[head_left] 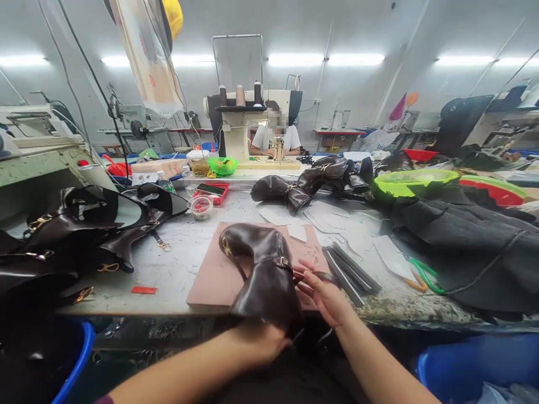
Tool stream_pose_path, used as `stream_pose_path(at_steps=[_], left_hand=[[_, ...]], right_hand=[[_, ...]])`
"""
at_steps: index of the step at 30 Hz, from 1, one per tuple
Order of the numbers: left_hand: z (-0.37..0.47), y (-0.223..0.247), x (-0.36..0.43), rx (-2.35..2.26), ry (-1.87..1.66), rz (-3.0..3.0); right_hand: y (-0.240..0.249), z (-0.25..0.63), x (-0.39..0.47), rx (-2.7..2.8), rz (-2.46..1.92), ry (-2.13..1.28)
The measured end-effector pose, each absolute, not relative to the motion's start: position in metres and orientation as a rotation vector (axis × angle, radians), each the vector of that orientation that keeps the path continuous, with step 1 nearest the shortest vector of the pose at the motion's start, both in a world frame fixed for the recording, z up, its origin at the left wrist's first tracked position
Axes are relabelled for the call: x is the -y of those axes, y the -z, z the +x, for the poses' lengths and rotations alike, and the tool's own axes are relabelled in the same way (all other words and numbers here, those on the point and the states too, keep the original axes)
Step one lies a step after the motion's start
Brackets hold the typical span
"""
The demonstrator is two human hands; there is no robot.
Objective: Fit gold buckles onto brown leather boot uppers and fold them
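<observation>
One dark-brown leather boot upper [265,289] is lying across a pink mat [204,283] on the counter [174,280], its near end reaching past the front edge toward the body. The left hand [270,341] is supporting that near end from below; its fingers are hiding under the leather, so I cannot tell how tightly they are closing. The right hand [324,294] is working beside the upper's right flank, its thumb and fingertips apparently pinching a thin dark strap [325,275] near a gold-toned buckle [283,261].

By my judgement, the step in hand is handling the strap at the buckle while the left hand is steadying the leather. The next move is calling for a firm hold below and a controlled grip on the strap, with the band lying flat and untwisted.

Just right of the mat, grey strips [351,272] are lying in a loose bundle. More buckled boot uppers [76,224] are heaping up at the counter's left, while an orange-red strip [144,290] is resting between that heap and the mat.
</observation>
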State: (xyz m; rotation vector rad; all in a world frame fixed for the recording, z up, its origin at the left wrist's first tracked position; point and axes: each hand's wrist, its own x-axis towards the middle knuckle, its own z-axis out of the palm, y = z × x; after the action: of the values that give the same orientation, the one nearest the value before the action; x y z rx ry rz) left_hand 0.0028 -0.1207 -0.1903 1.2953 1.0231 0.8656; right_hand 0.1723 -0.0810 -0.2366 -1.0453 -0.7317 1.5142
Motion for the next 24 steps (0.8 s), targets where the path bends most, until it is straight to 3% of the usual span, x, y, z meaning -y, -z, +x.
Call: stream_pose_path(at_steps=[4, 6, 14, 18, 24], left_hand=[[-0.047, 0.221, 0.129, -1.034, -0.183, 1.742], [-0.077, 0.221, 0.127, -1.120, -0.020, 1.769], [-0.134, 0.199, 0.092, -1.880, -0.063, 1.915], [-0.122, 0.209, 0.066, -1.788, -0.261, 2.328], [-0.132, 0.217, 0.042, -1.603, -0.045, 2.471]], right_hand=[[0.256, 0.186, 0.085, 0.521, -1.089, -1.345], [0.256, 0.192, 0.084, 0.462, -1.041, -1.312], [0.243, 0.182, 0.074, 0.474, -1.069, -1.058], [0.236, 0.182, 0.072, 0.493, -1.011, -0.907], [0.226, 0.196, 0.077, 0.724, -0.930, -0.961]])
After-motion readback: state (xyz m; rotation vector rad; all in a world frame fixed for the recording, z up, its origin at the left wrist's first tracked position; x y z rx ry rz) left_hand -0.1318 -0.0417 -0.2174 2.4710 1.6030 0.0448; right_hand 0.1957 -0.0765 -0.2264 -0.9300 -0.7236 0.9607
